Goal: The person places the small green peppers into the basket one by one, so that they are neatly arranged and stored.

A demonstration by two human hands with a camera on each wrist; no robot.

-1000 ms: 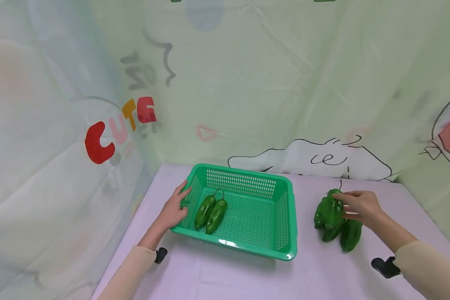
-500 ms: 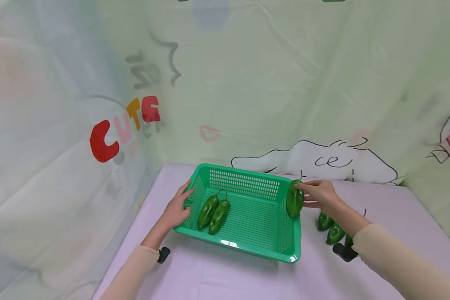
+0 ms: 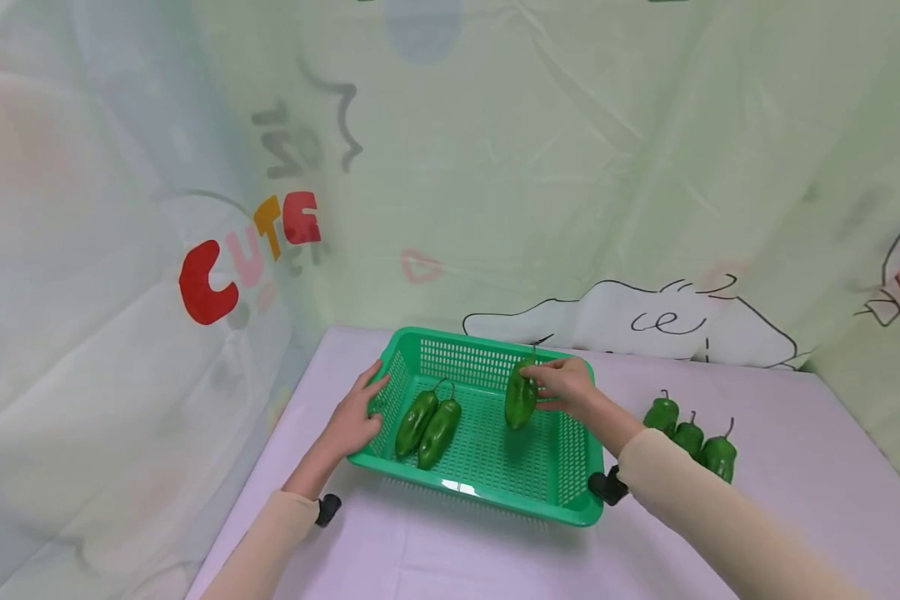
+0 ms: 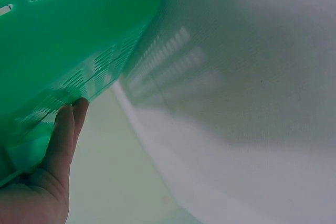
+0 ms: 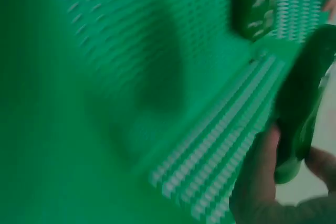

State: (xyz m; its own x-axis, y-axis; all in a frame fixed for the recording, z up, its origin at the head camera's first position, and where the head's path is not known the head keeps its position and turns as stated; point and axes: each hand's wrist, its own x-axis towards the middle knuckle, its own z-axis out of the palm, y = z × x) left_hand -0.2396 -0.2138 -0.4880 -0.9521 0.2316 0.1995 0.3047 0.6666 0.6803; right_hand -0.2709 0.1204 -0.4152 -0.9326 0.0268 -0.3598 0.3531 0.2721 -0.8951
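A green pepper (image 3: 521, 395) hangs, stem up, from my right hand (image 3: 566, 385), pinched near its top between thumb and fingers. It is over the right half of a green plastic basket (image 3: 487, 490), above the bottom. My left hand (image 3: 351, 418) holds the basket's left side at the rim; in the left wrist view its straight fingers (image 4: 64, 135) lie along the outside of the slotted wall. Two green peppers lie side by side inside the basket, a left pepper (image 3: 416, 423) and a right pepper (image 3: 439, 433).
Several more green peppers (image 3: 717, 457) lie on the table right of the basket, partly hidden by the right sleeve (image 3: 690, 483). A pale cloth (image 3: 450, 558) covers the table. Printed curtains (image 3: 540, 167) stand behind and at the left.
My right hand has lifted a pepper from the pile at the right and carried it left, over the rim into the basket's space. The left hand stays at the basket's left side.
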